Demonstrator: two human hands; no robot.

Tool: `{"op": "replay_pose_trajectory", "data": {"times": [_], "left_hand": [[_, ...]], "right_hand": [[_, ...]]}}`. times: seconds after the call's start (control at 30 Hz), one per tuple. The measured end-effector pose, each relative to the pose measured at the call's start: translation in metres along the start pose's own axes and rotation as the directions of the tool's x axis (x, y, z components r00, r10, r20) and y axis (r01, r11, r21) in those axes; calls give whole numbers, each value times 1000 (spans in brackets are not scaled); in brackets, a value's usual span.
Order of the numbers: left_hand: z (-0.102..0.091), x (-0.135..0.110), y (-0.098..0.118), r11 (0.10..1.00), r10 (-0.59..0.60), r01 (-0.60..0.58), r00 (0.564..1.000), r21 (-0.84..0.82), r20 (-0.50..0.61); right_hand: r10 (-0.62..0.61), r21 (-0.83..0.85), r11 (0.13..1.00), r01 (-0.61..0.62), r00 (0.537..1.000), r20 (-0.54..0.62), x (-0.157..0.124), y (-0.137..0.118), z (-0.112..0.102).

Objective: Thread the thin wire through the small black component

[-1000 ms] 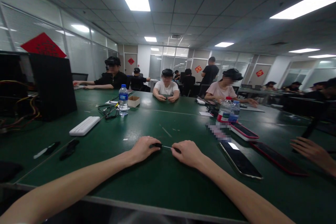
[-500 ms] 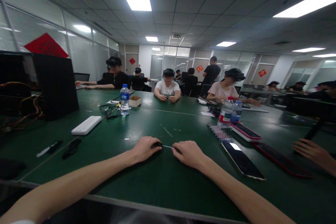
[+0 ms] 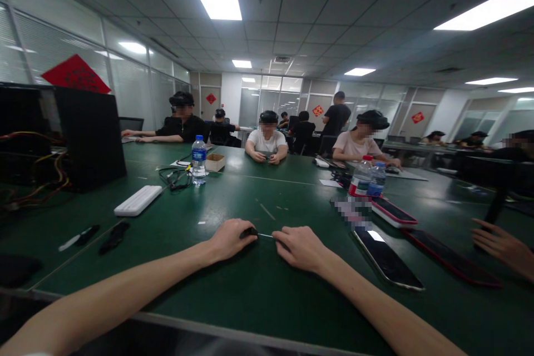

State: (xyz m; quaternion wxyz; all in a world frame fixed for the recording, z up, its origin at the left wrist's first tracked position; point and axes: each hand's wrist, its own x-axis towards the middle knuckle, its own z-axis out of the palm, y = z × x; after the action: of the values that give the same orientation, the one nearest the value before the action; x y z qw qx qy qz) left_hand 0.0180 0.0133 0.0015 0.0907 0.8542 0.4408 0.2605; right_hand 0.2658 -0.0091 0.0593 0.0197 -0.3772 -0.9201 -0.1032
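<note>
My left hand [image 3: 232,239] is closed round the dark handle of a screwdriver [image 3: 265,235], resting low over the green table [image 3: 200,295]. The thin metal shaft points right from the handle. At its far end is my right hand [image 3: 298,246], with the fingers bent down and pinched about the tip. The tip itself is hidden behind those fingers. Both forearms reach in from the table's near edge.
Right of my hands lie a black phone [image 3: 387,258], a red-edged phone [image 3: 453,256] and a pink-cased one [image 3: 394,211]. Bottles [image 3: 360,178] stand behind them. To the left are a white power strip [image 3: 138,201] and a water bottle [image 3: 199,160]. Another person's hand [image 3: 503,247] is far right.
My right hand's fingers have shifted slightly at the shaft's tip, the thumb sitting a little lower. My left hand keeps its hold on the handle. The other person's hand at right moved slightly.
</note>
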Motion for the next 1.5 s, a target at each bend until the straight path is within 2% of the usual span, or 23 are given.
{"op": "replay_pose_trajectory", "data": {"times": [0.27,0.57,0.9,1.07,1.5], "left_hand": [[2,0,1,1000,18,-18,1000,1,20],[7,-2,-3,1000,22,-22,1000,-3,18],[6,-2,-4,1000,19,-19,1000,-7,22],[5,-3,-3,1000,17,-17,1000,-15,26],[5,-2,-5,998,56,-57,998,29,37]], "right_hand": [[-13,11,1000,13,1000,-8,-1,2,1],[-4,-43,999,6,999,44,-5,-5,-5],[32,1,999,-32,999,15,-3,4,8],[7,-3,1000,-7,999,37,-2,7,10],[-17,-34,999,16,1000,-22,-1,8,12]]}}
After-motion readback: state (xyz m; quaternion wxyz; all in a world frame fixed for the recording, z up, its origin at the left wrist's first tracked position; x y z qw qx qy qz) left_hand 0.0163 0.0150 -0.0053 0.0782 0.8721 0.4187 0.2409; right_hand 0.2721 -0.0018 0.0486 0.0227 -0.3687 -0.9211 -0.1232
